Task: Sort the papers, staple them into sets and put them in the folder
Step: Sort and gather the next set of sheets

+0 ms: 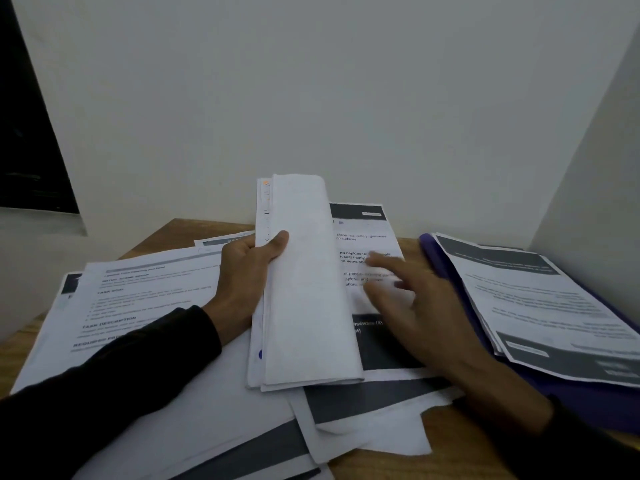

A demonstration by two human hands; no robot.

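My left hand grips a bundle of white papers, held upright and curled over so the blank back faces me. My right hand is blurred, its fingers spread just over a printed sheet with dark bands that lies behind the bundle. A purple folder lies open at the right with printed sheets on it. More printed papers lie spread at the left and loose sheets overlap at the front. No stapler is in view.
The wooden table shows bare at the front right and back left corner. A white wall stands close behind it and a white panel rises at the right.
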